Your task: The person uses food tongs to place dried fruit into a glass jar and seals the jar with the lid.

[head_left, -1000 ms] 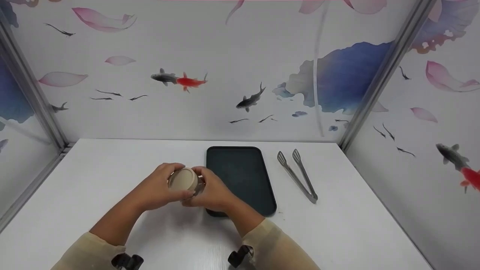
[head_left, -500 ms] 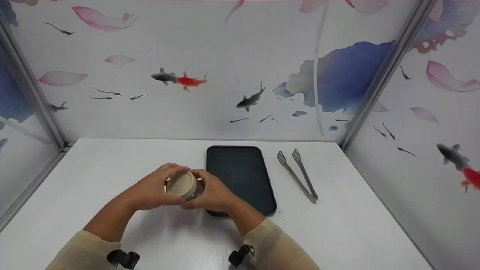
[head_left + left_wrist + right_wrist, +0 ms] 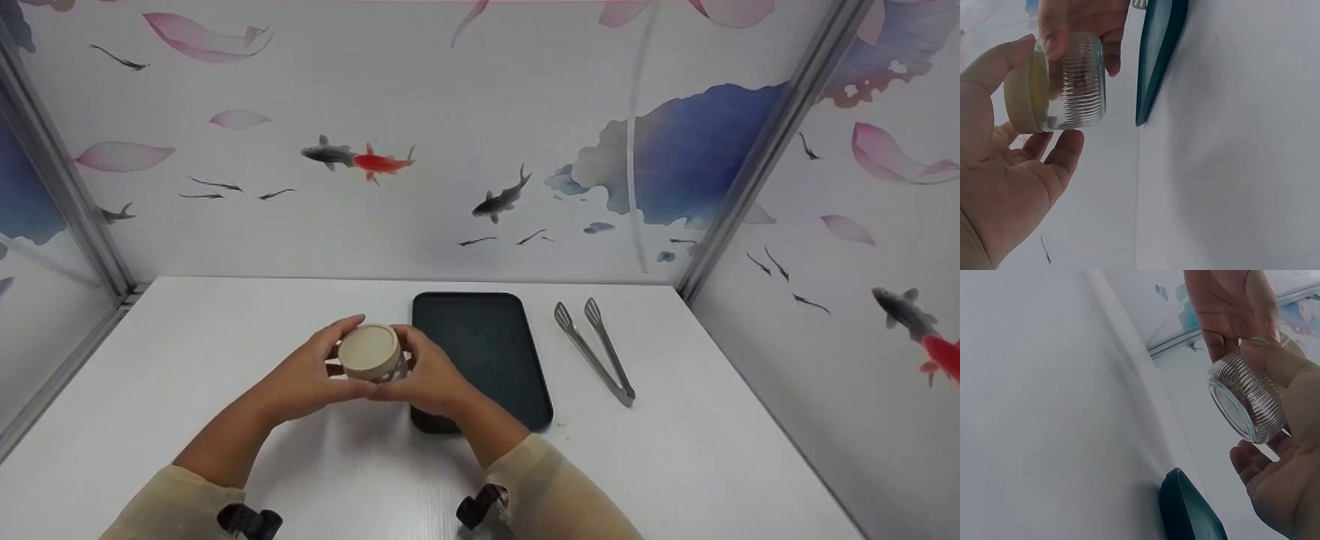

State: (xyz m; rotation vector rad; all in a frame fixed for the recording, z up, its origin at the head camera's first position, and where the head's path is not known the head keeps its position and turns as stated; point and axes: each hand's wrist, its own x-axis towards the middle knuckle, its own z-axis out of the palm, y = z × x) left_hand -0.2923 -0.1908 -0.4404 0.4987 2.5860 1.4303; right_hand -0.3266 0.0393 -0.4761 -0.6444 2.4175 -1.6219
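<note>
A small ribbed glass jar (image 3: 1081,84) with a beige lid (image 3: 369,349) is held between both hands above the table. My left hand (image 3: 307,379) grips it at the lid, thumb on the near side and fingers round the far side. From the right, my right hand (image 3: 431,379) holds the glass body, its thumb lying along the ribs in the right wrist view. The jar's clear round base (image 3: 1230,408) faces that wrist camera. In the head view the lid is turned up toward me and most of the glass is hidden by the fingers.
A dark green tray (image 3: 487,352) lies on the white table (image 3: 675,450) just right of the hands, partly under the right hand in this view. Metal tongs (image 3: 600,356) lie spread to the right of it. Printed wall panels (image 3: 420,225) enclose the back and sides.
The jar has tilted so its lid now faces more upward, and it has risen slightly in the head view. The left fingers have shifted round the lid. Tray and tongs stay put.
</note>
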